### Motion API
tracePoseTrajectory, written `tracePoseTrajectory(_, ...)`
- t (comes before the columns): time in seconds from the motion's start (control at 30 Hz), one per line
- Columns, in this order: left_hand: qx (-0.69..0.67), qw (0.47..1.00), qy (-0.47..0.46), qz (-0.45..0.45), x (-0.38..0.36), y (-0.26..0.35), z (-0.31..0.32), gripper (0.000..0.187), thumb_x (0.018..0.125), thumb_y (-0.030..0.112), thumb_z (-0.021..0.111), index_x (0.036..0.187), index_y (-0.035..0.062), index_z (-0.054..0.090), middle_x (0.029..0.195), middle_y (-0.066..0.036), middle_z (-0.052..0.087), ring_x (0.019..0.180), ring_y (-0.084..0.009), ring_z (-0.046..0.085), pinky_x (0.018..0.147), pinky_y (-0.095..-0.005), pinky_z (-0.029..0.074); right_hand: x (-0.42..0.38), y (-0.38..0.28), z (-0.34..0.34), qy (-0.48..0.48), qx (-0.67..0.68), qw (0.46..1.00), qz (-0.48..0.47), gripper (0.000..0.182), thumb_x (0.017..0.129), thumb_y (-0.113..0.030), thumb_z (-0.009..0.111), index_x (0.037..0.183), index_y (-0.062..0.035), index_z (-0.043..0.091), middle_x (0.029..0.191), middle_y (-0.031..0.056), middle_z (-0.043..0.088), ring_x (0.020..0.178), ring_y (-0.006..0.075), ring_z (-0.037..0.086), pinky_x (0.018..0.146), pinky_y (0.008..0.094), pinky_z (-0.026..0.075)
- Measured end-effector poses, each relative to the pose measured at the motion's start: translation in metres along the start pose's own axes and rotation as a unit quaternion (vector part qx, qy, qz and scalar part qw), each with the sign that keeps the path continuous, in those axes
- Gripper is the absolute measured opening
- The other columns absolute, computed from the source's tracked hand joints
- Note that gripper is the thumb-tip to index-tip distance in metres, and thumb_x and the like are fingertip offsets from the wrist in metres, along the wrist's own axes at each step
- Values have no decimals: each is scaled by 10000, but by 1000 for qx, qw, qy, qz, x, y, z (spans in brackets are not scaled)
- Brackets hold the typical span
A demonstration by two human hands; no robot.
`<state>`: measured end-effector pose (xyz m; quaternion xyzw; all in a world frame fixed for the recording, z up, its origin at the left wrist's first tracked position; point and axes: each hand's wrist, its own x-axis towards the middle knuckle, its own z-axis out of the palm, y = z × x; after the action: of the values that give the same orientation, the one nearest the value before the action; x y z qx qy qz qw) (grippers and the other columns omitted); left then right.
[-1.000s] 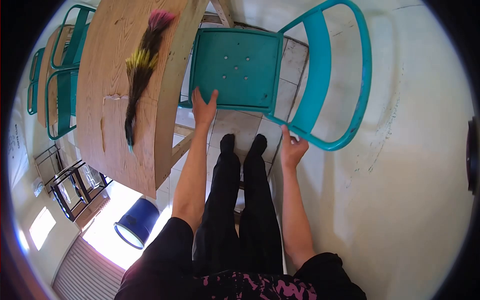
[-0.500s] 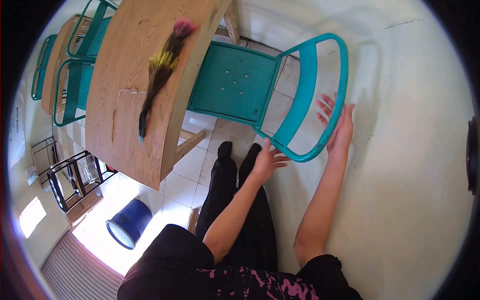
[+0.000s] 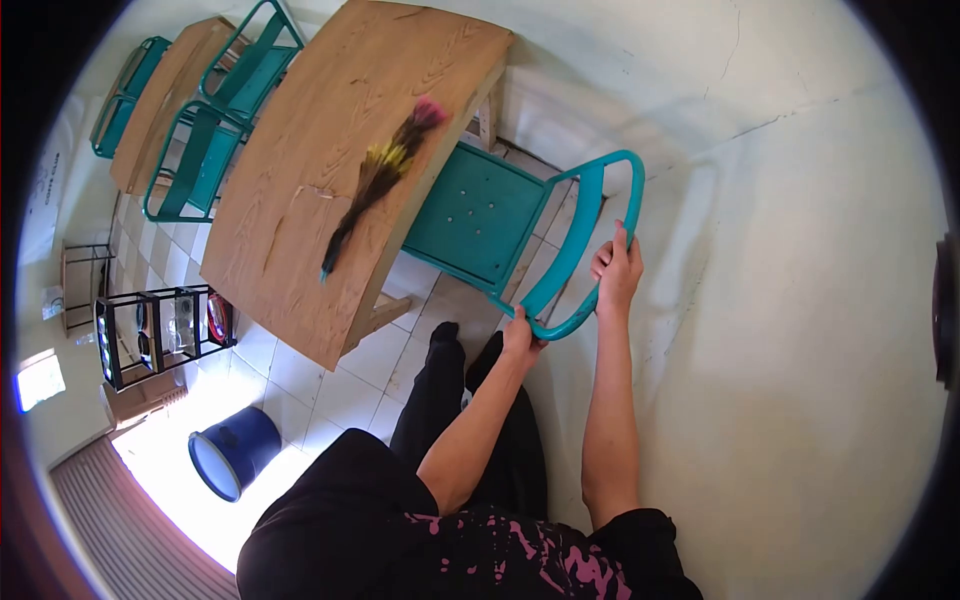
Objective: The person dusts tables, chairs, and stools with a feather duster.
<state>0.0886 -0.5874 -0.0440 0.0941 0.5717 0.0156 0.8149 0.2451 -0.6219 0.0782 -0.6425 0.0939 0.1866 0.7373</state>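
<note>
L hand: gripping chair, nr. bend of its back
R hand: closed round top rail
Chair: seat hard by table's long edge
Risk: uneven push cld twist it, poss. clipping table

left fingers: gripping teal chair | right fingers: around its back tube | feathery bundle: on wooden table

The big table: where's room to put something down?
The table is bare between the colourful bunch and the edge facing two green chairs, and at the corner below the bunch. It's crowded where the bunch lies, toward the held chair.
</note>
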Motion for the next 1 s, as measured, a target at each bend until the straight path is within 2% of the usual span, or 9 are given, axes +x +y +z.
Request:
tracePoseTrajectory(0.07, -4, 1000, -10, 5, -1, 9, -5, 391, 1064, 416, 379, 1014, 42, 481, 706, -91, 534, 502, -211, 497, 437, -351, 392, -4, 1, 9, 2, 29, 1000, -10, 321, 1009, -375, 553, 1109, -70, 563, 675, -46, 377, 508, 51, 362, 432, 221, 245)
tracePoseTrajectory(0.23, -22, 1000, 7, 11, 17, 20, -20, 385, 1063, 444, 363, 1057, 76, 476, 744, -92, 537, 580, -208, 492, 485, -349, 377, -3, 8, 25, 10, 51, 999, 2, 295, 1000, -388, 564, 997, -94, 532, 654, -43, 368, 501, 54, 360, 431, 222, 252)
tracePoseTrajectory(0.3, -11, 1000, 4, 11, 6, 28, -14, 398, 1063, 452, 354, 1058, 75, 480, 745, -90, 539, 589, -208, 493, 497, -348, 383, 2, 11, 25, -5, 33, 999, -2, 369, 1021, -372, 520, 1245, -82, 559, 668, -31, 397, 500, 66, 376, 438, 236, 277)
tracePoseTrajectory(0.47, -7, 1000, -3, 5, -6, 34, -11, 439, 1057, 483, 344, 1057, 71, 497, 776, -92, 567, 635, -215, 534, 550, -348, 430, 6, 10, 17, -19, -7, 1000, -8, 432, 1028, -421, 486, 1293, -82, 527, 671, -4, 475, 498, 74, 404, 436, 238, 310)
tracePoseTrajectory(0.53, 96, 990, -94, -34, 3, 42, -26, 501, 1037, 498, 400, 1184, 28, 495, 956, -165, 657, 756, -262, 665, 600, -367, 510, 19, 12, 13, -30, -23, 999, -19, 456, 1031, -439, 469, 1311, -82, 513, 678, 10, 515, 499, 78, 423, 436, 238, 327)
tracePoseTrajectory(0.67, 237, 962, -135, -4, -25, 73, -44, 523, 1022, 491, 443, 1268, 32, 492, 1071, -190, 675, 815, -272, 710, 593, -340, 523, 25, 11, 7, -31, -102, 994, -36, 514, 1033, -483, 423, 1342, -74, 466, 732, 54, 616, 525, 93, 518, 456, 222, 392)
tracePoseTrajectory(0.77, 368, 920, -107, 85, -52, 109, -66, 508, 1022, 450, 458, 1308, 32, 491, 1113, -188, 680, 780, -260, 726, 560, -308, 520, 29, 16, 3, -31, -132, 991, -12, 576, 1016, -534, 422, 1353, -67, 437, 788, 79, 641, 580, 120, 584, 478, 244, 432)
tracePoseTrajectory(0.9, 485, 841, -82, 224, -69, 177, -100, 403, 1010, 367, 503, 1200, 20, 581, 935, -130, 707, 666, -198, 702, 530, -284, 509, 26, 23, -9, -23, -198, 980, -22, 713, 976, -628, 419, 1403, -58, 372, 950, 122, 660, 748, 193, 658, 590, 326, 511)
tracePoseTrajectory(1.0, 489, 764, -2, 421, -83, 224, -120, 266, 965, 269, 570, 1032, 22, 643, 823, -113, 698, 636, -191, 687, 556, -321, 513, 16, 62, -37, 52, -198, 977, -67, 714, 980, -617, 425, 1422, -59, 377, 1083, 163, 615, 848, 205, 646, 591, 299, 487)
